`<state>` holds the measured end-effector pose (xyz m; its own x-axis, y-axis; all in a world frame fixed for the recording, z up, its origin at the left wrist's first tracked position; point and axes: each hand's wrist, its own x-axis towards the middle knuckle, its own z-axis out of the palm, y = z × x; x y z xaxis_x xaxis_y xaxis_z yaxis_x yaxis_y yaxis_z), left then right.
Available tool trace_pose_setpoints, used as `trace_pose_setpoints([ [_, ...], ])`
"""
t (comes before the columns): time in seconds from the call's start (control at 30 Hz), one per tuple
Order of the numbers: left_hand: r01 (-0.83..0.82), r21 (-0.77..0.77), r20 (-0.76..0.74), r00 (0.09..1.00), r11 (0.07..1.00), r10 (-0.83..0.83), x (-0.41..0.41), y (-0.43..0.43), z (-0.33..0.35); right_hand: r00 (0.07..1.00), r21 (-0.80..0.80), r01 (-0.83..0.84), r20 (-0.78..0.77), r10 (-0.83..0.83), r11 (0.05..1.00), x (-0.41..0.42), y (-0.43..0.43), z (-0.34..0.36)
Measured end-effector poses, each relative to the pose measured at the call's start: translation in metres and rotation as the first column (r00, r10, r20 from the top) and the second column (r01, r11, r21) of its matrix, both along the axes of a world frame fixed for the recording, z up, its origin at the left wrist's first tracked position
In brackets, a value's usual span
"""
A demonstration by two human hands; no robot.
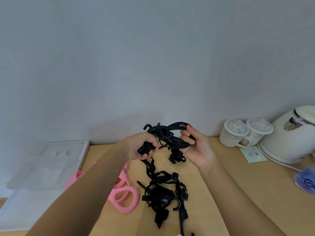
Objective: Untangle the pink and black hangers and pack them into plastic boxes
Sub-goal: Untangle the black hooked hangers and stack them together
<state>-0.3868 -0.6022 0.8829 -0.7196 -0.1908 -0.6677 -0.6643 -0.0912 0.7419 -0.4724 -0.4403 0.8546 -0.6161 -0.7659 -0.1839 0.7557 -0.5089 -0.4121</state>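
Note:
A tangle of black hangers (167, 136) is raised above the wooden table between both hands. My left hand (142, 146) grips a black clip end of the tangle. My right hand (196, 147) holds the black loops on the other side, fingers curled round them. A strand hangs from the raised bundle down to a second heap of black hangers (163, 196) lying on the table. Pink hangers (126, 196) lie on the table under my left forearm, partly hidden. Clear plastic boxes (49, 166) stand at the left edge.
Two white lidded cups (245, 133) and a white kettle (293, 135) stand at the back right by the wall. A small pale card (253, 155) lies before them. A blue blurred object (306, 180) sits at the right edge.

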Motion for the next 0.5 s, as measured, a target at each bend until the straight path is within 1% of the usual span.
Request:
trace_pose_setpoints([
  [0.03,0.006,0.013,-0.010,1.000,1.000,-0.006,0.000,0.000,0.001,0.998,-0.094,0.001,0.067,0.005,0.996,-0.001,0.000,0.000],
  [0.1,0.006,0.030,-0.027,1.000,1.000,-0.006,0.000,-0.001,0.004,0.989,-0.207,0.044,0.146,-0.014,0.977,-0.004,0.000,0.002],
  [0.17,-0.014,0.049,-0.040,0.999,0.999,0.015,0.001,-0.004,0.005,0.993,-0.186,0.046,0.111,-0.026,0.981,-0.003,0.000,0.007],
  [0.2,-0.028,0.054,-0.043,0.999,0.998,0.030,0.002,-0.006,0.005,0.998,-0.120,0.026,0.060,-0.019,0.992,-0.002,0.001,0.009],
  [0.23,-0.049,0.058,-0.047,0.998,0.997,0.052,0.003,-0.007,0.005,1.000,-0.008,0.008,-0.009,-0.008,1.000,-0.001,0.003,0.010],
  [0.27,-0.079,0.065,-0.052,0.995,0.995,0.083,0.004,-0.008,0.004,0.996,0.137,0.017,-0.086,-0.005,0.990,0.000,0.003,0.009],
  [0.3,-0.113,0.076,-0.056,0.991,0.991,0.118,0.005,-0.009,0.004,0.988,0.269,0.044,-0.153,-0.003,0.962,0.002,0.003,0.009],
  [0.33,-0.144,0.088,-0.060,0.987,0.986,0.150,0.005,-0.009,0.004,0.980,0.368,0.071,-0.198,0.004,0.927,0.004,0.002,0.009],
  [0.43,-0.215,0.097,-0.076,0.972,0.972,0.222,0.003,-0.009,0.002,0.965,0.550,0.139,-0.263,0.013,0.823,0.012,-0.001,0.005],
  [0.5,-0.239,0.091,-0.085,0.965,0.967,0.246,0.001,-0.008,0.000,0.964,0.612,0.131,-0.264,0.045,0.780,0.017,-0.003,0.002],
])
